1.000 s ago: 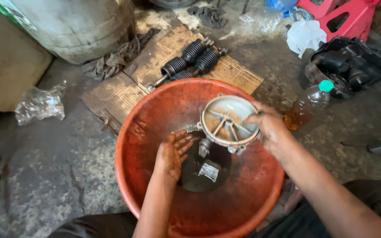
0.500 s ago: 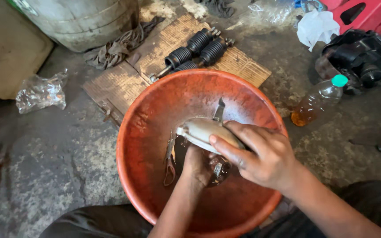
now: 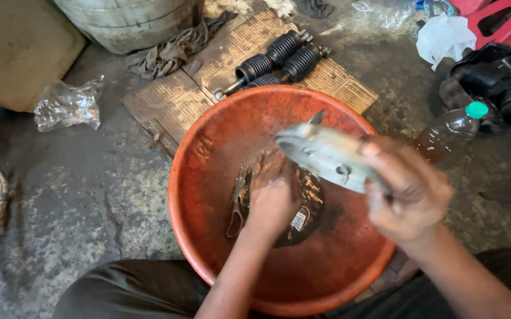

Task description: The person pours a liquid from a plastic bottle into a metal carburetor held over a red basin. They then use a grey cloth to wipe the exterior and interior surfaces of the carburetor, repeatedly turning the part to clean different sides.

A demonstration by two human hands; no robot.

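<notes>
- Since half a second ago, the grey metal part (image 3: 325, 157) has swung up and to the right, and my right hand (image 3: 412, 198) has lifted it higher over the basin.
- Biggest thing I see is the round orange basin (image 3: 202, 177) on the grimy floor, with a little dark liquid pooled at its bottom.
- Behind it lies a flat piece of cardboard (image 3: 173, 100), and two black ribbed rubber boots (image 3: 279, 56) on metal shafts lie on top of that.
- To the right of the basin, a plastic bottle (image 3: 447, 133) with a green cap lies tilted, with brownish liquid inside.
- My right hand has its fingers curled tight around one end of the grey metal part, which is blurred, held over the right side of the basin.
- That part looks hard, stiff and a bit heavy, and I think it is wet and slippery, so a full grip round its thick end seems safest.
- My left hand (image 3: 273, 198) is down in the basin, resting on a dark wet piece; I cannot tell if its fingers are closed.
</notes>
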